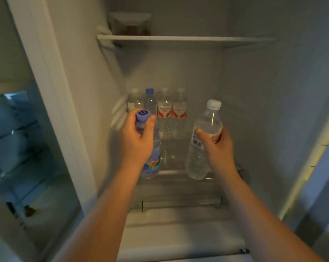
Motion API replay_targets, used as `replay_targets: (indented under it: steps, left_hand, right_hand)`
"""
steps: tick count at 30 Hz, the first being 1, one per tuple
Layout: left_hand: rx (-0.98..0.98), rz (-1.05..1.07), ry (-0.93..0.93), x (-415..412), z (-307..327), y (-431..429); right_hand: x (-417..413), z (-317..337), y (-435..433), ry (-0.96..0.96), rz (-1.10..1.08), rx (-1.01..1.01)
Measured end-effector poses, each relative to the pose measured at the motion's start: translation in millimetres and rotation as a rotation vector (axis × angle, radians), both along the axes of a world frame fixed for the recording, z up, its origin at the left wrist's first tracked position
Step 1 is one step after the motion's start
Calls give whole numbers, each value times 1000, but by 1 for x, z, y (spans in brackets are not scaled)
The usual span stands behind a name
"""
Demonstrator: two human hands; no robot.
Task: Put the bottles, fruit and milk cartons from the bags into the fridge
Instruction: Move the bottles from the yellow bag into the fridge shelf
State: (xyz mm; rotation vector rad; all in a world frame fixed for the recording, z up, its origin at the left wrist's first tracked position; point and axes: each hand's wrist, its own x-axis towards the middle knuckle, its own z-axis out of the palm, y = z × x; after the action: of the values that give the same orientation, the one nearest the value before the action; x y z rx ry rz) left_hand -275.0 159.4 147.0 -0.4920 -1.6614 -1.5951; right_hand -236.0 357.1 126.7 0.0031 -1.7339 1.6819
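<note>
1. The left hand (139, 137) holds the purple-capped bottle (152, 165) by the neck, with the fingers curled tight just under the cap. The body hangs below the fingers, and its base is at the front edge of the glass shelf (178, 173).
2. The right hand (218, 146) has thumb and fingers wrapped round the label of the white-capped bottle (197, 161). The cap leans up beyond the fingers, and the base sits below them, near the same front edge.
3. Past both sets of fingertips, four bottles (165, 114) stand upright in a row at the back of that shelf.
4. The bottle step looks partly done: four bottles are placed, and the two in hand have not been released.
5. No bags, fruit or milk cartons are in view, so how much is left cannot be told.
6. Well above the fingers, the upper shelf (178, 38) carries a blurred container (130, 23) at its left end.
</note>
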Motion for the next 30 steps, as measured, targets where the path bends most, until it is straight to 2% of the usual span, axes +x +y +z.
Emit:
replay_targets:
  steps: [10,17,20,22,23,26,30]
  left_hand:
    - [36,35,-103,-47,-16,11]
    - [-47,-33,-228,-51,-31,7]
    - [-127,-22,-237,-44,-48,2]
    - [-144,-59,-311,-39,-64,-3]
    - [-167,-34,-350,-37,-74,-6]
    - [-329,226,-449,-29,-103,-13]
    - [-273,264,-493,-26,-109,-10]
  right_hand:
    - [-67,-1,20,-117,-6,81]
    - [-62,-41,31,-163,114,102]
    - [-62,-62,39,-213,146,169]
    - [-63,-69,43,-251,179,207]
    - [-65,-71,45,-270,195,216]
    - [-71,-72,51,-339,241,256]
    - [-79,-73,53,-375,218,220]
